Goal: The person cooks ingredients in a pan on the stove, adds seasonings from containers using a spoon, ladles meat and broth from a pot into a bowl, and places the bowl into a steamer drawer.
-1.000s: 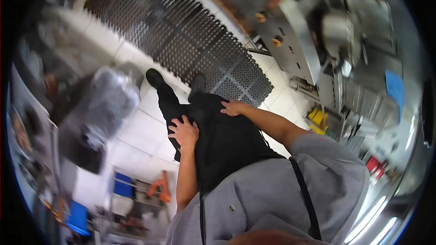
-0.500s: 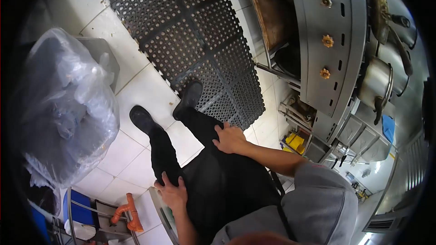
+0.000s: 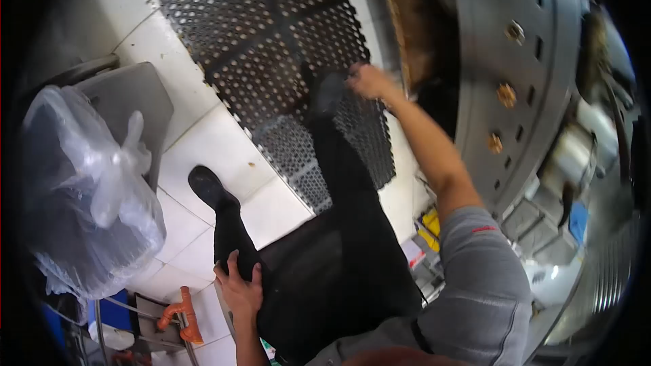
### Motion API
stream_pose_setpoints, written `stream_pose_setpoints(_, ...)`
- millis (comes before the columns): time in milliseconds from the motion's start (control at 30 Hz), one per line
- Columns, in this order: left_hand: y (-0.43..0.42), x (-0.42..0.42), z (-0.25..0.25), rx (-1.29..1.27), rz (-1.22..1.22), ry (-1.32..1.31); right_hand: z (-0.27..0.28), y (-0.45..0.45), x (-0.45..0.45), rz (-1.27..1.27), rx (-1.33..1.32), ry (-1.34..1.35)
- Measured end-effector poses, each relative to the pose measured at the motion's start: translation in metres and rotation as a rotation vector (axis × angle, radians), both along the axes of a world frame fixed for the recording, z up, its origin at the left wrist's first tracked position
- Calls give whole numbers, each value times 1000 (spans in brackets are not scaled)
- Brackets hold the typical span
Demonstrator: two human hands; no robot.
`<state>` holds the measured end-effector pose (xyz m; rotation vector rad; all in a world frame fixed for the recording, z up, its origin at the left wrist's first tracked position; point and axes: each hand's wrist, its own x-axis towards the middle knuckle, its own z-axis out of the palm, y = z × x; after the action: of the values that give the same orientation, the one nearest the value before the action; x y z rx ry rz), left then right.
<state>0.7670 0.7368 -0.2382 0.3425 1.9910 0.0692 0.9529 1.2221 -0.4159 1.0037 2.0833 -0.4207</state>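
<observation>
At the far left, a translucent plastic bag (image 3: 95, 183) lies bunched beside and partly over a grey bin (image 3: 139, 98). Below the bag, near the lower left edge, is a blue container (image 3: 121, 308), partly hidden. To its right, an orange pipe fitting (image 3: 184, 315) is located beside metal rails.

The left boot (image 3: 207, 186) is positioned on the white tile floor (image 3: 186, 220). Below it, the left hand (image 3: 239, 293) is open, fingers spread, palm down against the trouser leg (image 3: 234, 234). It grips no object.

The perforated black mat (image 3: 251, 34) extends diagonally across the upper centre. A black apron (image 3: 325, 291) covers the lap. The right boot (image 3: 328, 91) is located over the mat, its outline blurred. The right arm is extended; the right hand (image 3: 370, 82) is at the side of the right boot, fingers curled. Contact or grip cannot be confirmed.

Right of the forearm, low down, is a yellow item (image 3: 430, 226). Further right is a metal stove front (image 3: 485, 74) fitted with brass-coloured knobs (image 3: 506, 95). Beyond it is a metal pot (image 3: 568, 156), blurred, with a blue item (image 3: 578, 221) below.
</observation>
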Motion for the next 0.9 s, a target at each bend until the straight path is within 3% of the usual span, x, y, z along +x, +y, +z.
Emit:
stream_pose_setpoints(33, 15, 1, -5, -25, 17, -2, 0, 52, -24, 55, 89, -289)
stream_pose_setpoints(100, 49, 7, -17, -52, 48, -25, -36, 159, -20, 200, 344, -312)
stream_pose_setpoints(133, 63, 15, -20, -94, 46, 10, -64, 216, 3, 382, 565, -154)
stream_pose_setpoints(233, 95, 43, -37, -139, 75, 104, -71, 323, -8, 389, 525, -286)
stream_pose_setpoints(300, 121, 62, -47, -224, 47, 130, -80, 379, 9, 868, 751, -197)
stream_pose_setpoints(433, 156, 82, -52, -302, 16, 135, -116, 444, 39, 630, 678, -364)
stream_pose_setpoints(533, 157, 80, -45, -279, 36, 127, -121, 438, 37, 487, 744, -180)
stream_pose_setpoints(733, 124, 65, -25, -176, 93, 159, -87, 352, -15, 627, 663, -422)
stream_pose_setpoints(800, 104, 57, -19, -154, 107, 196, -81, 323, -30, 34, 610, 17)
stream_pose_setpoints(833, 89, 54, -17, -125, 119, 208, -78, 307, -38, 17, 621, 35)
stream_pose_setpoints(900, 66, 42, -10, -81, 135, 207, -71, 265, -54, 293, 627, -277)
